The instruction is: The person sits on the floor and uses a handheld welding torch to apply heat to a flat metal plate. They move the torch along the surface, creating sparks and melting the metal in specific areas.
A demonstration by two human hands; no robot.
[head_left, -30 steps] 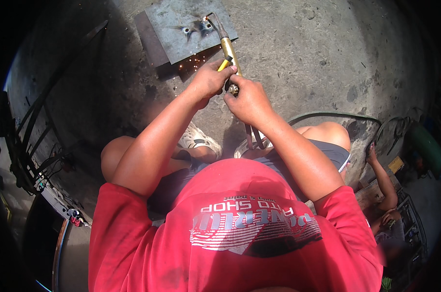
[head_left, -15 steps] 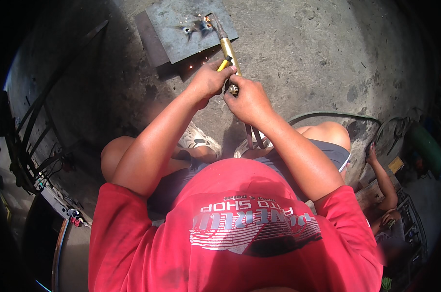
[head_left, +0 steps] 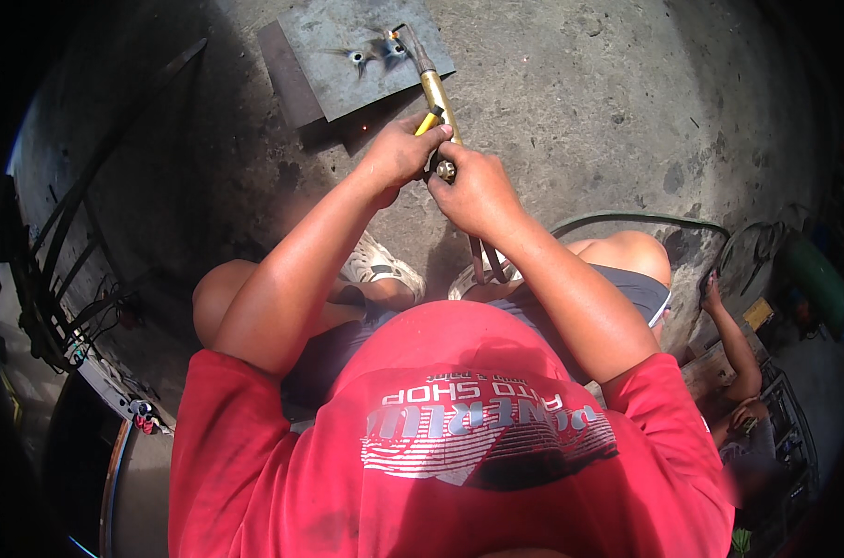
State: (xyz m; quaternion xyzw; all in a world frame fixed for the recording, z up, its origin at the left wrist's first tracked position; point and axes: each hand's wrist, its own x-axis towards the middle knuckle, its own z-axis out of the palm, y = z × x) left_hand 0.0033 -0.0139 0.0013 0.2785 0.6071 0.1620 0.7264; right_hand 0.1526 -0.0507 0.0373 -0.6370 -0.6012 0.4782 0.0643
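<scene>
My right hand (head_left: 479, 191) is closed round the rear of a brass cutting torch (head_left: 433, 88), its valve knob (head_left: 446, 171) showing by the thumb. My left hand (head_left: 399, 156) is closed too, with a yellow stick-like piece with a black end (head_left: 427, 124) between its fingers, against the torch body; what kind it is cannot be made out. The torch's bent nozzle reaches over a grey metal sheet (head_left: 324, 79), where a small orange glow shows beneath the tip. Two burnt holes with dark scorch streaks mark the sheet.
Under the sheet lies a brownish metal plate (head_left: 285, 84) on the concrete floor (head_left: 571, 121). Hoses (head_left: 485, 260) hang below my right hand, and a dark hose (head_left: 636, 219) curves by my knee. Another person's arm (head_left: 734, 339) and a green cylinder (head_left: 811, 279) are at right.
The spray of sparks over and below the sheet has mostly died away. The nozzle tip has shifted very slightly away from me and leftward; both hands keep their hold.
</scene>
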